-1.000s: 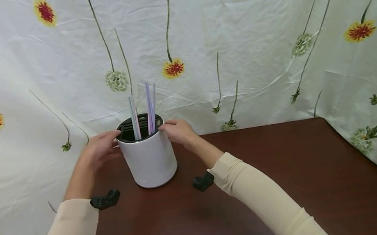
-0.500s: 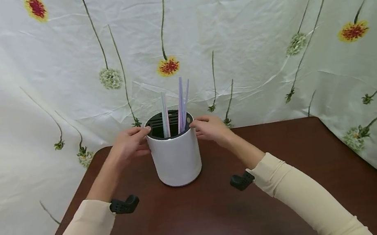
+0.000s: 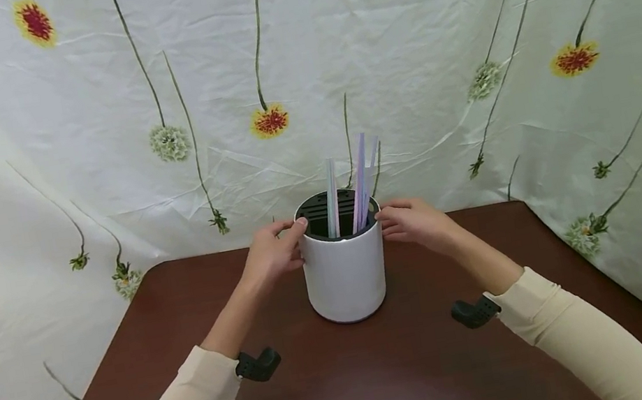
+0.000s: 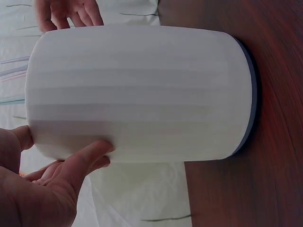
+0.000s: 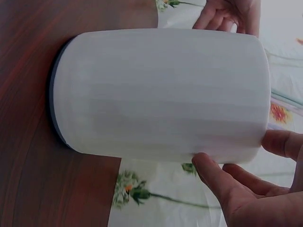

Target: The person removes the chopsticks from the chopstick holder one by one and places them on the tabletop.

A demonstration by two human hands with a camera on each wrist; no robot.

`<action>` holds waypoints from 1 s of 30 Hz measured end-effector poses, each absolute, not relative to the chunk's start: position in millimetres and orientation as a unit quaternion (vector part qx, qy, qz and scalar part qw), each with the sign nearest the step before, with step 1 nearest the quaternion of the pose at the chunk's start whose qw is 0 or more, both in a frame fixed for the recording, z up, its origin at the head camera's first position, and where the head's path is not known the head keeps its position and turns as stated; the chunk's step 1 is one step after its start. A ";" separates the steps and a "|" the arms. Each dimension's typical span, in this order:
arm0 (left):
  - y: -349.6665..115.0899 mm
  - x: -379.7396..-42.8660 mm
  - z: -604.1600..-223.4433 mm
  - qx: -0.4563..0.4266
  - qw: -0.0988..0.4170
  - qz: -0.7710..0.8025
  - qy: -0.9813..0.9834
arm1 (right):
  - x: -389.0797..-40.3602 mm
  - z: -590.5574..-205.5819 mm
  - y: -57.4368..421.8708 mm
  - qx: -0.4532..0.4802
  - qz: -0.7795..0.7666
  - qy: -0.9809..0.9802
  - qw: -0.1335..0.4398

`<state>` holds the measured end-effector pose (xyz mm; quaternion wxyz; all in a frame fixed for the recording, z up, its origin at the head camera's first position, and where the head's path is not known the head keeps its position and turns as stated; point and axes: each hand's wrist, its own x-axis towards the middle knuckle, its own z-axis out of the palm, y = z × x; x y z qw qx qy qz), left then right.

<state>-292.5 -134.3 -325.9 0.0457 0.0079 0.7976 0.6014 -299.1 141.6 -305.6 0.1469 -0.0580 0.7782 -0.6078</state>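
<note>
A white cylindrical knife holder [image 3: 346,281] with a black slotted top stands upright near the back of the table in the head view. Several translucent straws [image 3: 361,182], some purple and some pale, stick up from its opening. My left hand [image 3: 272,252] grips the rim on the left side, thumb on the edge and fingers against the outer wall. Opposite it, my right hand [image 3: 417,223] pinches the rim from the right. Both wrist views show the holder's smooth wall [image 4: 142,94] and its dark base band [image 5: 57,94] at the tabletop.
The dark reddish-brown table [image 3: 352,386] runs back to a pale curtain [image 3: 408,37] printed with flowers, which hangs close behind the holder. A black wrist device [image 3: 258,365] sits on the left wrist, another black device [image 3: 475,312] on the right.
Both hands have moved the holder to the right across the table, straws still inside. It leaned slightly a second ago and is upright now. The head view has turned a little rightward.
</note>
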 end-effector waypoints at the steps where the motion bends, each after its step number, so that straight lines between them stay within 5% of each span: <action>1: -131.4 -292.0 -326.4 0.007 0.047 0.604 0.796 | -298.8 -305.8 145.8 -0.060 -0.608 0.778 0.151; 11: -127.3 -297.4 -314.0 0.012 0.084 0.570 0.817 | -296.9 -309.6 161.7 -0.070 -0.628 0.760 0.155; 30: -117.4 -325.0 -320.9 0.012 0.043 0.598 0.801 | -294.9 -317.4 160.5 -0.083 -0.633 0.759 0.130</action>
